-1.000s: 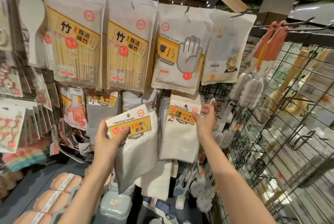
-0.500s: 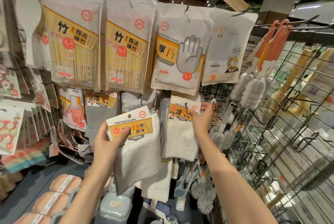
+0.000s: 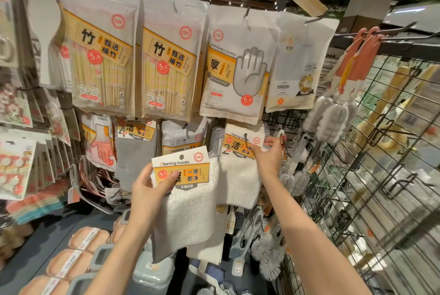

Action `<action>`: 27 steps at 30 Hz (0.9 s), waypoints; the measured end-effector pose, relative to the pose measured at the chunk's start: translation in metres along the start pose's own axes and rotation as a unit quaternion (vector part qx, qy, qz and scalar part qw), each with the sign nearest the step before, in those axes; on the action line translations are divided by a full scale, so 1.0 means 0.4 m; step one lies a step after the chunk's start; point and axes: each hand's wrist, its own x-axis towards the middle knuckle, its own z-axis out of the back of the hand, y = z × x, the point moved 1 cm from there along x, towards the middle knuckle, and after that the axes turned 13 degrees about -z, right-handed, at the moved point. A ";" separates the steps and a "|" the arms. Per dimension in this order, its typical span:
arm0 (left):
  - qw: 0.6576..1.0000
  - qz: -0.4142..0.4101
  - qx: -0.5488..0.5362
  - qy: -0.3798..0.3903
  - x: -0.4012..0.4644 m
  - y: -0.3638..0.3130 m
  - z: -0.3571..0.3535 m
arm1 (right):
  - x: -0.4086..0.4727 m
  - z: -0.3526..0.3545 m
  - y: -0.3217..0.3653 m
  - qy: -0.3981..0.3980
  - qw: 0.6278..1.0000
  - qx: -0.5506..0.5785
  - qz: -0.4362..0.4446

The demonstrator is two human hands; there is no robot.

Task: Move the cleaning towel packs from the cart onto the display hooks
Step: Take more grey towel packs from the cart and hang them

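Over the last second the right hand (image 3: 266,155) slid the hung towel pack (image 3: 240,151) further onto its hook and pinched its card header. Left hand (image 3: 152,187) gripped the next towel pack (image 3: 183,190), raised slightly below the display, likely hung next.

A cleaning towel pack (image 3: 184,190) is held just left of the hung towel packs (image 3: 240,166), below the disposable gloves bag (image 3: 235,66); chopstick bags (image 3: 133,56) are hung further left.

One white cleaning towel pack (image 3: 188,190) with an orange-labelled card is held tilted; another pack (image 3: 239,168) hangs on its display hook (image 3: 246,138).
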 end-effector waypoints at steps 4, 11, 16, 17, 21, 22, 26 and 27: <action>1.000 0.009 0.000 0.014 -0.009 -0.006 -0.010 | 0.002 0.033 -0.009 0.005 0.999 -0.018 0.028; 0.999 0.016 -0.008 0.029 -0.026 -0.012 -0.044 | -0.053 0.103 0.000 0.056 0.995 -0.002 0.077; 0.998 0.021 -0.006 0.055 -0.039 -0.013 -0.075 | -0.152 0.127 0.050 0.169 0.980 0.068 0.081; 0.998 0.022 -0.007 0.059 -0.041 -0.014 -0.081 | -0.171 0.129 0.059 0.199 0.974 0.078 0.080; 0.997 0.026 -0.009 0.073 -0.046 -0.015 -0.107 | -0.234 0.123 0.062 0.305 0.948 0.050 0.080; 0.997 0.023 -0.009 0.077 -0.047 -0.015 -0.113 | -0.244 0.119 0.056 0.315 0.944 0.048 0.083; 0.996 0.012 -0.016 0.087 -0.048 -0.012 -0.130 | -0.254 0.116 0.039 0.305 0.945 0.088 0.081; 0.996 0.011 -0.023 0.089 -0.049 -0.011 -0.134 | -0.254 0.118 0.040 0.300 0.945 0.101 0.086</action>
